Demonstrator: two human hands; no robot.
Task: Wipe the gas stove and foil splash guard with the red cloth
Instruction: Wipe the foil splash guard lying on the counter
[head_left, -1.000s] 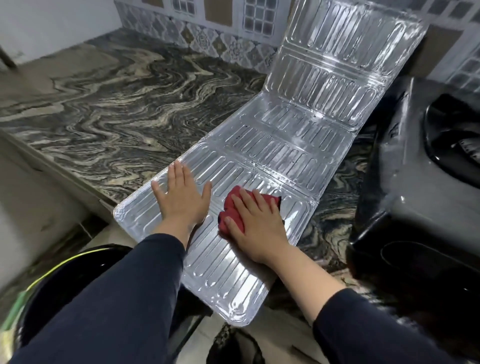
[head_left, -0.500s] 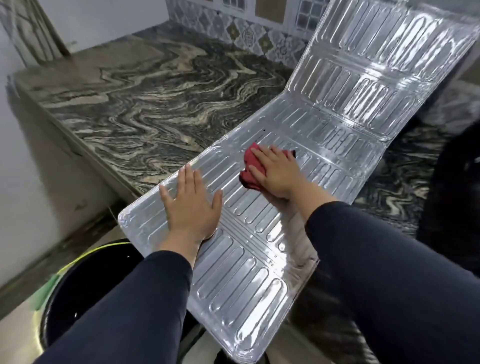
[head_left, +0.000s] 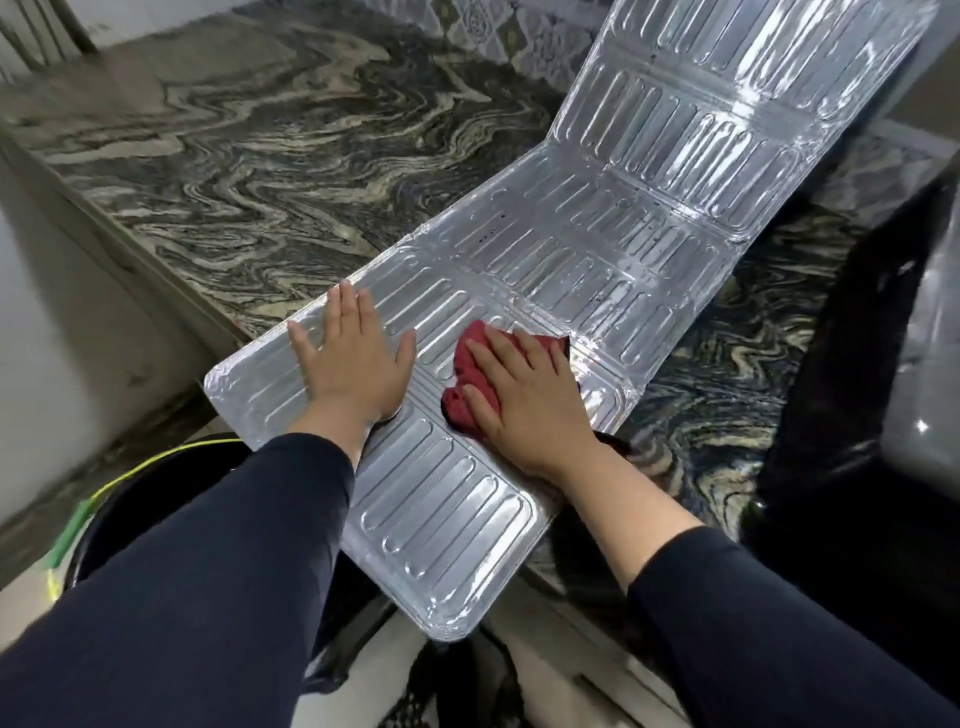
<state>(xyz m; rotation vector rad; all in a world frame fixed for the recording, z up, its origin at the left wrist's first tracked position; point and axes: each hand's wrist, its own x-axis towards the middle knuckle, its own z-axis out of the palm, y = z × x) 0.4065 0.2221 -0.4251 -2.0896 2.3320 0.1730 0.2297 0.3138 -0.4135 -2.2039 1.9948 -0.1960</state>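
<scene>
While the guard (head_left: 597, 270) lies across the counter (head_left: 270, 171), its near panel overhangs the counter edge above a dark bucket (head_left: 156, 499) and its far panel tilts up toward the tiled wall (head_left: 519, 31). Bare counter lies open to the left of the guard, and the stove (head_left: 883, 364) stands close along its right side. The left hand (head_left: 353, 364) rests flat on the near panel with fingers spread; just beside it, the right hand (head_left: 524, 400) presses the bunched cloth (head_left: 470, 374) flat under its palm near the guard's right edge, fingers extended.
</scene>
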